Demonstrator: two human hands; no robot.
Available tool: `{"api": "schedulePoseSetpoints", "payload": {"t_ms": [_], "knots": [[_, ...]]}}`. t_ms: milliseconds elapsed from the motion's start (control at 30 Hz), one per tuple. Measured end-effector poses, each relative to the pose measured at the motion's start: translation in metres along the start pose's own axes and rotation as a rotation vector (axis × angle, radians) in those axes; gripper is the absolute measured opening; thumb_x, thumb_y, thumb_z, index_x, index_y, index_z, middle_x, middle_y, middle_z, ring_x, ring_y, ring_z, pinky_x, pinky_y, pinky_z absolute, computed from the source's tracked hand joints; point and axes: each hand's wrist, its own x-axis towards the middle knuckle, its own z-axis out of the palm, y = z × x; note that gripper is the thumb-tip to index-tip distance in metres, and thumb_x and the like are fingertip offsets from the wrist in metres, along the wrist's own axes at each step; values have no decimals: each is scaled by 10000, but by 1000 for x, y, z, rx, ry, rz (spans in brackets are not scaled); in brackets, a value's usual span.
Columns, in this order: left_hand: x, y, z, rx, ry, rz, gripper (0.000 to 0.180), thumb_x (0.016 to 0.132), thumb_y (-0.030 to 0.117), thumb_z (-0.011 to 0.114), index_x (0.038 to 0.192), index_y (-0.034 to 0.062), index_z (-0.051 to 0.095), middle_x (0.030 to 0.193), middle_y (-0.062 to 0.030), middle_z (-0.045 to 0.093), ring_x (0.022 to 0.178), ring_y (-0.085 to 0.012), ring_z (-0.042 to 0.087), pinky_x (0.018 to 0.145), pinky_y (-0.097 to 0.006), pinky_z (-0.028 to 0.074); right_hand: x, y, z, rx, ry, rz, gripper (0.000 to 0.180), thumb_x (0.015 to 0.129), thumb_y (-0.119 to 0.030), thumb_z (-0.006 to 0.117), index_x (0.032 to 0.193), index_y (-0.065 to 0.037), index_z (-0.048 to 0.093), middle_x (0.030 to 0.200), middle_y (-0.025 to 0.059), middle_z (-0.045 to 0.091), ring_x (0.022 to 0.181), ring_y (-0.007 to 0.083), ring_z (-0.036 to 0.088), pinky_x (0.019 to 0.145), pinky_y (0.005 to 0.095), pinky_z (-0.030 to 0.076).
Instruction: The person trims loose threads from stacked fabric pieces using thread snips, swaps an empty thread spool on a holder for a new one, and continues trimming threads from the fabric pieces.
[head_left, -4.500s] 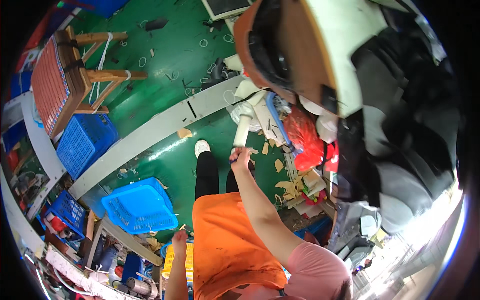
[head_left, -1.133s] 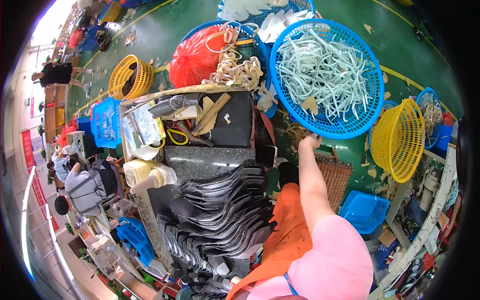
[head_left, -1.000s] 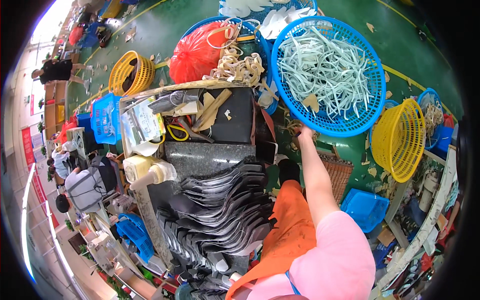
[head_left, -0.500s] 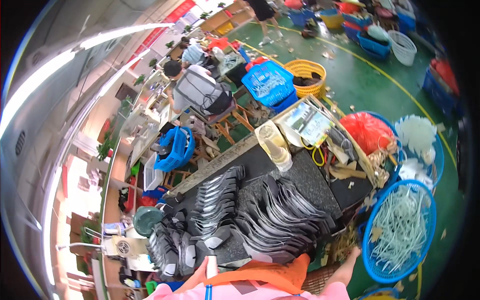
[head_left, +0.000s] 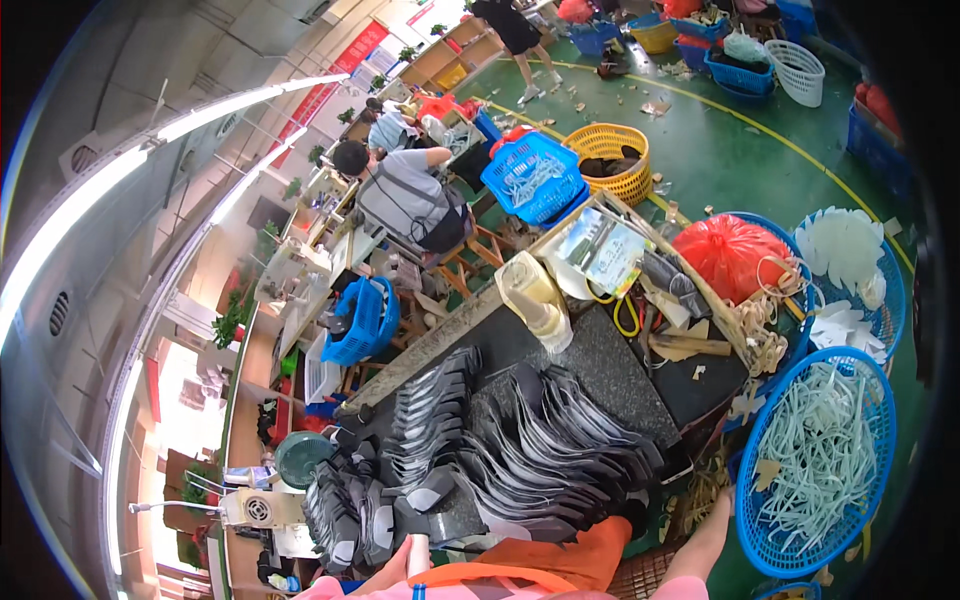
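Dark grey curved shoe-upper pieces lie overlapped on the black worktop: a wide row point(head_left: 560, 450), a narrower row point(head_left: 430, 410) to its left, and a smaller cluster point(head_left: 345, 505) at the near left. My left hand point(head_left: 400, 565) is at the worktop's near edge, below these pieces. Its fingers look closed around a pale, short object that I cannot make out. My right arm stretches out to the right. My right hand point(head_left: 723, 503) is at the left rim of a blue basket point(head_left: 745, 490) full of pale strips point(head_left: 815, 455); its fingers are hidden there.
A cream plastic container point(head_left: 535, 300) stands at the worktop's far edge, beside a wooden tray point(head_left: 690, 262) with tools and a picture card. Beyond are a red bag point(head_left: 730, 258), a yellow basket point(head_left: 625, 185) and a seated person point(head_left: 405, 195). Scraps litter the green floor.
My right hand has moved right, closer to the strip basket's rim. My left hand sits slightly lower, and the white cylinder seen upright in it now barely shows. The view has shifted slightly.
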Motion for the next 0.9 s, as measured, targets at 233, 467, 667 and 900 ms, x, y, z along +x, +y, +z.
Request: {"api": "schedulePoseSetpoints", "payload": {"t_ms": [233,467,667,900], "knots": [[-4,6,-4,-50,-33,13,695,803,717,347,951,65,535,738,-121,580,672,-284,577,672,-425,488,-32,39,-3,-32,12,-55,371,879,-242,407,1188,-60,503,1183,119,554,1135,268,499,909,427,429],[-19,66,30,-479,-229,217,720,788,733,341,942,59,539,724,-135,582,652,-309,589,665,-449,499,-151,27,-43,-445,-642,-689,387,709,-299,632,1028,-81,655,1083,112,630,987,264,615,785,378,503],[-37,115,49,-640,-370,405,715,796,720,344,999,55,508,792,-145,589,721,-324,595,684,-457,496,-285,-48,-209,-881,-860,-1407,318,751,-316,537,961,-112,662,809,95,678,817,278,645,712,387,504],[-31,179,33,-761,-736,542,619,883,602,311,1202,85,424,948,-155,568,854,-325,571,821,-477,447,-429,-155,-316,109,-806,-1968,207,805,-250,587,852,-49,595,743,170,582,688,290,595,611,360,464]]}}
